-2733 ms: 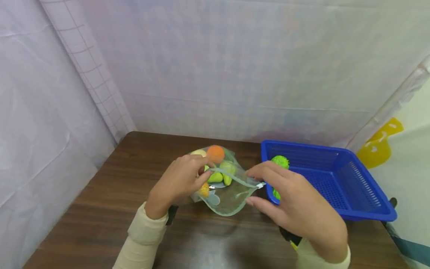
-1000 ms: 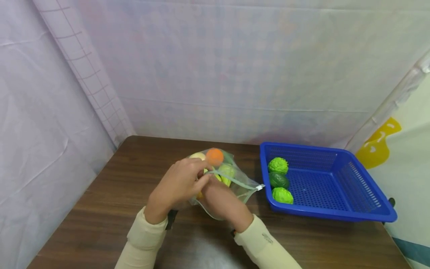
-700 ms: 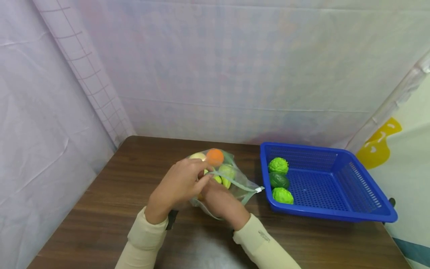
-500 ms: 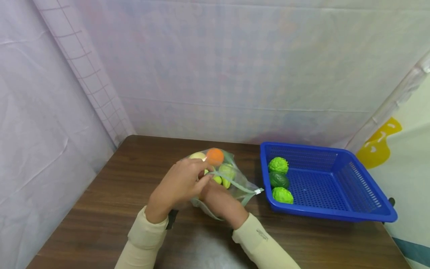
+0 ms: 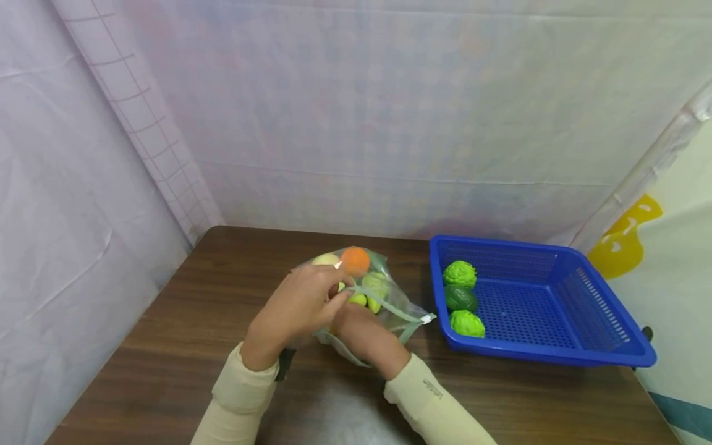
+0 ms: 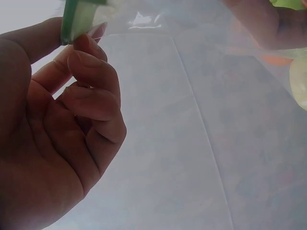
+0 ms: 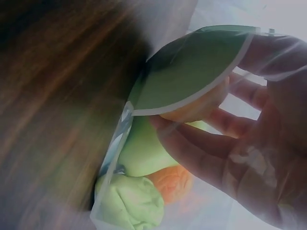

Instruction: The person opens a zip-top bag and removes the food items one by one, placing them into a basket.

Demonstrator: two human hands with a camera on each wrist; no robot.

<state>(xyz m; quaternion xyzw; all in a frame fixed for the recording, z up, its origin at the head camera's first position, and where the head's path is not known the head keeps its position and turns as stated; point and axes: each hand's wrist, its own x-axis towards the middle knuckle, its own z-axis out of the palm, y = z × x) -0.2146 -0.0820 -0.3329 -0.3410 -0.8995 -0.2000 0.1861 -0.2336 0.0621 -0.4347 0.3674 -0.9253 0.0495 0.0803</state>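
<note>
A clear zip bag with a green rim (image 5: pixel 385 301) lies on the table, its mouth open toward me. My left hand (image 5: pixel 295 300) pinches the rim at its left side; in the left wrist view, thumb and fingertips meet on the green edge strip (image 6: pixel 79 24). My right hand (image 5: pixel 367 334) reaches into the bag, its fingers hidden from the head camera. In the right wrist view those fingers (image 7: pixel 192 148) curl round a yellow-orange piece (image 7: pixel 196 106) partly covered by the green rim. Also inside are an orange (image 5: pixel 355 261), a pale round piece (image 5: pixel 325 259) and several green pieces (image 5: pixel 375 285).
A blue plastic basket (image 5: pixel 556 355) stands right of the bag, holding two crinkled bright green balls (image 5: pixel 460 274) and a dark green avocado (image 5: pixel 460 298) along its left side. The bag's white zip slider (image 5: pixel 426 319) lies close to the basket. White sheeting (image 5: pixel 356 123) hangs behind the table.
My right hand has left the bag's slider end and gone into its mouth, under the left hand. Lately the slider end has sunk slightly toward me. The left hand keeps its pinch.
</note>
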